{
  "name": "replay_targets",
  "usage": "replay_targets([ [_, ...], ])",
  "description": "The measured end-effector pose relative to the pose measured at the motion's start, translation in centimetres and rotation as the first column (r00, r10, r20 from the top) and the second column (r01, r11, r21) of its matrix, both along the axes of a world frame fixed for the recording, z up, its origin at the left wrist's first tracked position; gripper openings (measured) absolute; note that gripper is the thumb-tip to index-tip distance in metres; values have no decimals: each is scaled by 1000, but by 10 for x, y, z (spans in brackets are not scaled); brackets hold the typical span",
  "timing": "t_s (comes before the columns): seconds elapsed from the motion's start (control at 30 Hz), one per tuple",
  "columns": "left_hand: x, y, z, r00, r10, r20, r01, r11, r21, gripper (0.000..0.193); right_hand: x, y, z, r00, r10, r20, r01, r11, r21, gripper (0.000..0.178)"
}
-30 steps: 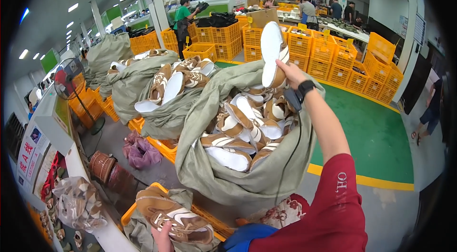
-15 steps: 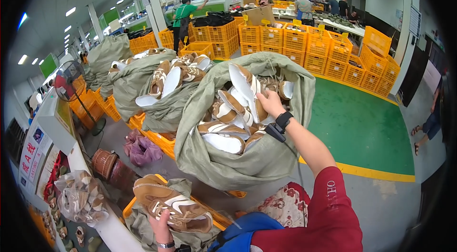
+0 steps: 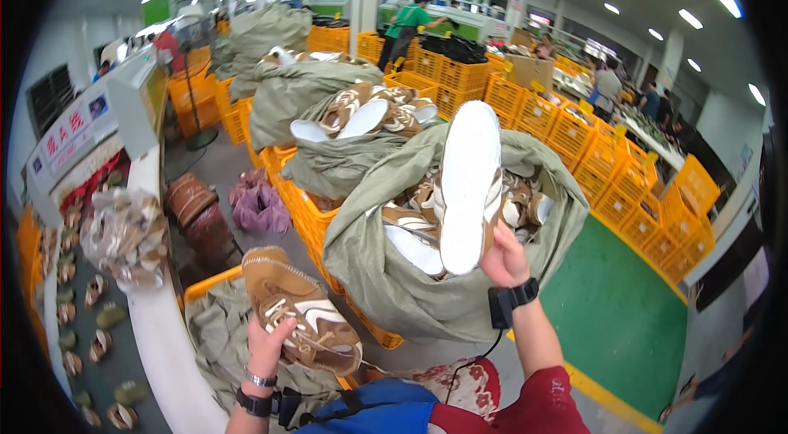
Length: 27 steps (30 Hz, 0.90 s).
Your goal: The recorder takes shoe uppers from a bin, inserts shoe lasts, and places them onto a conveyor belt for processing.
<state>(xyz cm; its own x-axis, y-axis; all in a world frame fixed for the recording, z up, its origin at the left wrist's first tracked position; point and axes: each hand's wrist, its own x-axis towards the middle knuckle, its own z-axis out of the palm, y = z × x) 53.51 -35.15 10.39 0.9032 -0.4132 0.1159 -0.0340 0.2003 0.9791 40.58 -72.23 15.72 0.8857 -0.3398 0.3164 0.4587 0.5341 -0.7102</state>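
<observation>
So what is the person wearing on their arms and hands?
Both hands are bare. The left hand has a thin silver bracelet and a black band at the wrist. The right hand has a black wrist strap carrying a small black box with a thin black cable. Red sleeve higher up.

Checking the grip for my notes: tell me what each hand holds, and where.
Left hand: brown shoe, by its heel end. Right hand: white-soled shoe, by its lower end.

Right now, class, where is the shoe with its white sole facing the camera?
In the head view, the white-soled shoe is right of centre, held up by the right hand above the open grey-green sack of shoes.
</observation>
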Motion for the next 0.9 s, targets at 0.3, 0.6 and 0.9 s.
replay_targets([
  [0.3,-2,-12,10,977,179,116,-181,983,8,48,5,119,-28,960,-118,-253,-87,734,-673,57],
  [0.6,-18,7,3,950,212,230,-252,954,162,56,37,179,-27,958,-23,287,280,-153,-948,56],
  [0.9,0,0,-25,968,215,-129,-216,976,6,43,26,214,-51,949,149,280,309,-237,-921,42],
])
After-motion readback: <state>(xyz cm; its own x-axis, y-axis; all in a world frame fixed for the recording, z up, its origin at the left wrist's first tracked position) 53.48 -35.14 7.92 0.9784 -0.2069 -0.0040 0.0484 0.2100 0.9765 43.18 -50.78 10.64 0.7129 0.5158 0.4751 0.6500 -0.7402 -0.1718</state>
